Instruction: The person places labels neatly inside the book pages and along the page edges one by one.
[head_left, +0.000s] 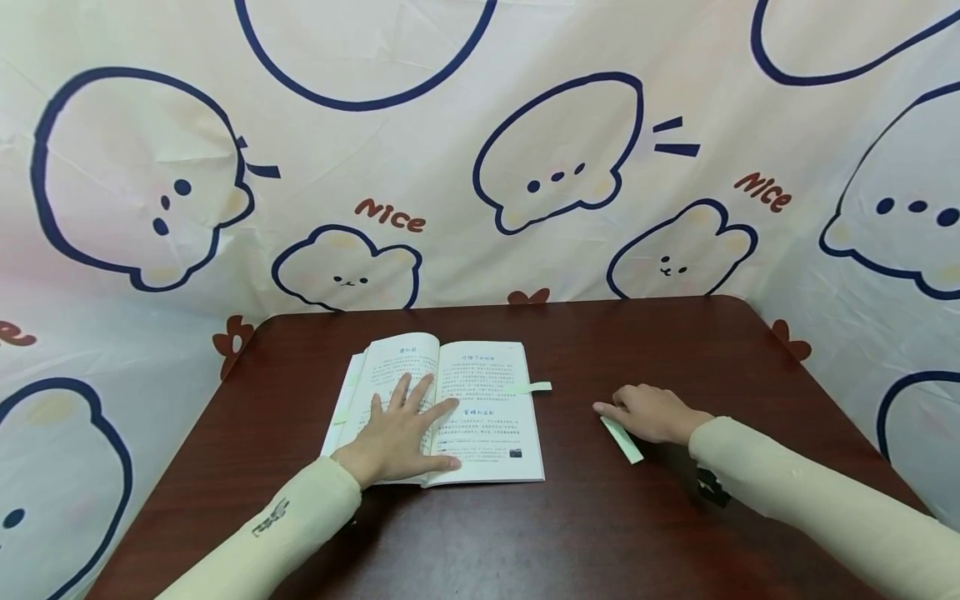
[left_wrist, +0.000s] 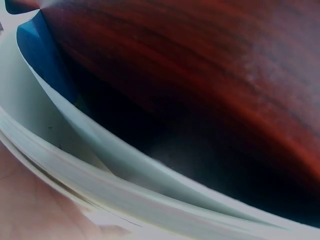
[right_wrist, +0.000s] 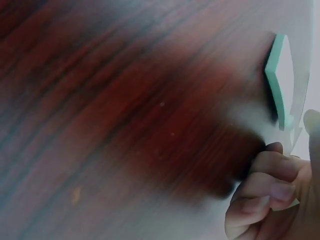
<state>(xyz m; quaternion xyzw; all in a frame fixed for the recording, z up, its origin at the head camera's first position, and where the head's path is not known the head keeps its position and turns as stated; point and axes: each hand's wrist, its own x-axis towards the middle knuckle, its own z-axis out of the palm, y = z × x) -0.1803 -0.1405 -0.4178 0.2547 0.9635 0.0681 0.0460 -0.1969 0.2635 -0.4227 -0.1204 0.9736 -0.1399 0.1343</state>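
Observation:
An open book (head_left: 487, 446) with printed pages lies on the dark wooden table. My left hand (head_left: 396, 437) rests spread over its left page and the middle fold, thumb reaching onto the right page. In the left wrist view the curved page edges (left_wrist: 125, 187) and part of that palm show. To the right of the book, my right hand (head_left: 654, 414) has curled fingers and pinches the far end of a pale green sticky note pad (head_left: 622, 442). The right wrist view shows the pad (right_wrist: 276, 82) with a thin sheet lifted toward the thumb; the exact contact is partly hidden.
A pale green sticky tab (head_left: 540, 386) sticks out from the book's right edge, and another tab (head_left: 341, 417) shows at the left. The table (head_left: 570, 533) ends at a patterned cloth (head_left: 450, 275) behind and on both sides.

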